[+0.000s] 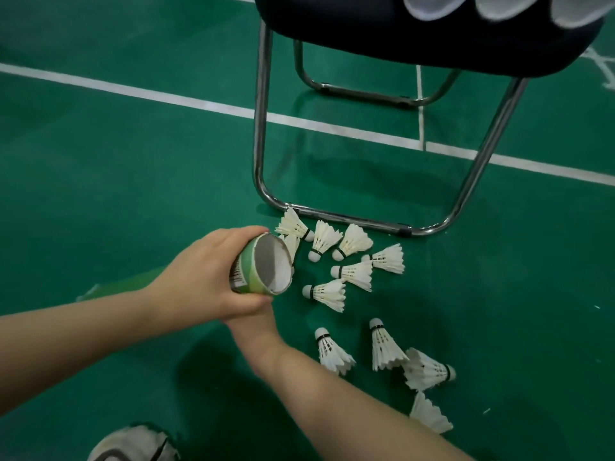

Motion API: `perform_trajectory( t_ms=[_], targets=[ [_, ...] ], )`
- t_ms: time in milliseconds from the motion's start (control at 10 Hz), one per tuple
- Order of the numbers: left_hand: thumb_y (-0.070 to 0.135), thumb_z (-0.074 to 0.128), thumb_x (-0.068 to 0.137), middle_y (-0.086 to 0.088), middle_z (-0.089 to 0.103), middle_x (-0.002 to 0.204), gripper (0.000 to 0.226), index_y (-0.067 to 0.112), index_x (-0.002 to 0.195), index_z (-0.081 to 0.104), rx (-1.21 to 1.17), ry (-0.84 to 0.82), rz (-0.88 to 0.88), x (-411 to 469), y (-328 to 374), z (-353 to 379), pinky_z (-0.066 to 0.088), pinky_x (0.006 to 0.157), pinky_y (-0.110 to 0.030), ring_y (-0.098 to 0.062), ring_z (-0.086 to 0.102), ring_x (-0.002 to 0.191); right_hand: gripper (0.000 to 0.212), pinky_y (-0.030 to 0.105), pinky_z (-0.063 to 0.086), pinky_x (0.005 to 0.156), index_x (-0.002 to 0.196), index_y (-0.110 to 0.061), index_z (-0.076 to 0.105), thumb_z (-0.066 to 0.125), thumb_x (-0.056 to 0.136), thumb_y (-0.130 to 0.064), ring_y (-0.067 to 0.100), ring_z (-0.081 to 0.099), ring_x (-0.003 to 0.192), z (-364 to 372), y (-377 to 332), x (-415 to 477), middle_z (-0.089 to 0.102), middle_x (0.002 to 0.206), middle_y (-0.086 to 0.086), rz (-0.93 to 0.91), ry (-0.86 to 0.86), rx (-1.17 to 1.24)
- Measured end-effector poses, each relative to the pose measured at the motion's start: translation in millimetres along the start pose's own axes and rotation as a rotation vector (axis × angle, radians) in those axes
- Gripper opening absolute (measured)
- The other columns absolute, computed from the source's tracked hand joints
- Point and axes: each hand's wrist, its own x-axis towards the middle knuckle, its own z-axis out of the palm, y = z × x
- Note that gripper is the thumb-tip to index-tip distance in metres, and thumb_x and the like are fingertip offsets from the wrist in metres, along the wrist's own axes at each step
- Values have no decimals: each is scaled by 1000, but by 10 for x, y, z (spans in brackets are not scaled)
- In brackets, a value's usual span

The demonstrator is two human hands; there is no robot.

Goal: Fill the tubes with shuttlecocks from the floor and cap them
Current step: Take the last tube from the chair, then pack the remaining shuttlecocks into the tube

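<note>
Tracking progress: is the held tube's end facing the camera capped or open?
Open: the tube shows a bare, slightly ragged rim and a hollow grey inside at its near end, with no cap on it.

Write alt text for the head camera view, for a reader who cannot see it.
A person's left hand grips a green tube near its open, uncapped mouth, while the right hand is tucked under it, fingers hidden. White shuttlecocks lie scattered on the green court floor beside a chair's metal legs.
</note>
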Motion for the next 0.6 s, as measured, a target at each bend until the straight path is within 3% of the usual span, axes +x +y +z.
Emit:
perform_trajectory(
  t_ms=[100,200,300,400,500,600],
  targets=[
    [63,58,52,7,57,117,89,19,129,49,32,-7,-2,80,-9,75,20,86,1,-4,44,106,27,7,42,82,100,-23,58,64,76,-14,2,52,91,-127,-120,16,54,102,-7,44,-10,-105],
    [70,55,51,4,58,122,94,21,131,48,65,-12,-21,152,-9,138,27,88,-10,-11,49,110,49,8,42,81,121,-8,55,72,75,-11,10,54,101,-456,-33,35,56,113,-4,74,-3,-165],
    [70,50,50,4,57,124,96,21,132,46,74,-27,-37,211,14,190,28,88,-14,-14,49,113,47,22,44,74,123,-18,51,69,80,-18,15,56,98,-933,108,-41,55,109,-7,140,240,-383],
    [70,48,50,5,55,125,96,23,133,44,69,-55,-43,242,31,248,28,89,-15,-13,47,114,45,26,41,75,125,-20,47,63,84,-24,14,52,96,-1319,168,-61,52,105,-8,210,537,-586],
    [70,47,50,3,55,126,97,22,134,42,78,-103,-37,270,46,328,31,90,-18,-16,47,114,54,37,41,90,128,-19,44,65,82,-39,21,52,108,-1489,238,11,58,117,-2,311,654,-702],
    [71,45,50,0,56,126,99,19,135,43,96,-147,-31,298,67,400,35,94,-25,-20,49,115,56,41,41,93,120,-20,49,63,78,-54,23,52,111,-1564,343,96,59,117,-2,389,612,-724]
  ],
)
